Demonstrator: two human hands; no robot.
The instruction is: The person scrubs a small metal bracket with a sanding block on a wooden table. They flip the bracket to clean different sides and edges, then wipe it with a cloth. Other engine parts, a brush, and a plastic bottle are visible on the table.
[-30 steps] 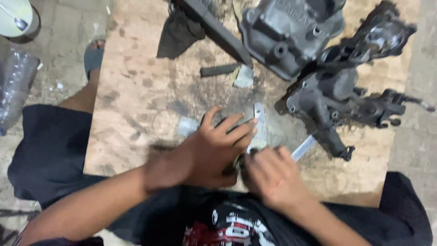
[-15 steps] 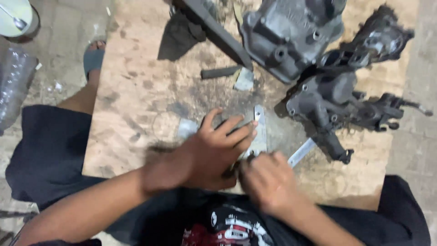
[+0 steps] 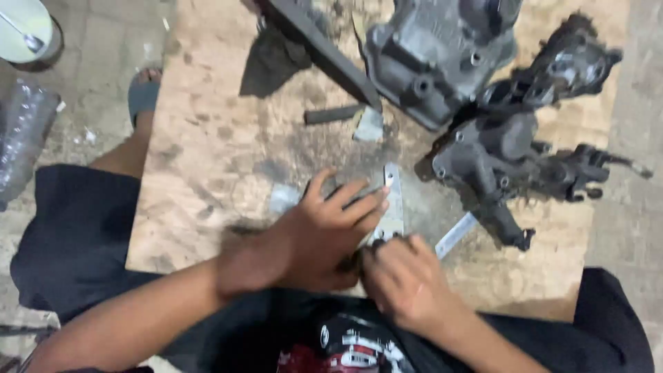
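Note:
My left hand (image 3: 324, 231) lies flat over a thin grey metal plate (image 3: 392, 200) on a stained wooden board (image 3: 207, 152), fingers spread and pressing on it. My right hand (image 3: 404, 276) sits just to the right and below, fingers curled at the plate's lower end, where a small part seems pinched; it is mostly hidden. A flat silver strip (image 3: 456, 235) pokes out to the right of my right hand. Both hands are blurred.
Dark greasy engine castings (image 3: 511, 152) and a larger grey housing (image 3: 435, 55) crowd the board's upper right. A black bar (image 3: 324, 52) and a short dark rod (image 3: 331, 114) lie at the top. A clear plastic bottle (image 3: 24, 138) and a white round container (image 3: 24, 27) rest on the floor left.
Both hands stay on the metal plate near the board's front edge, with only small shifts of the fingers. The engine parts have not moved.

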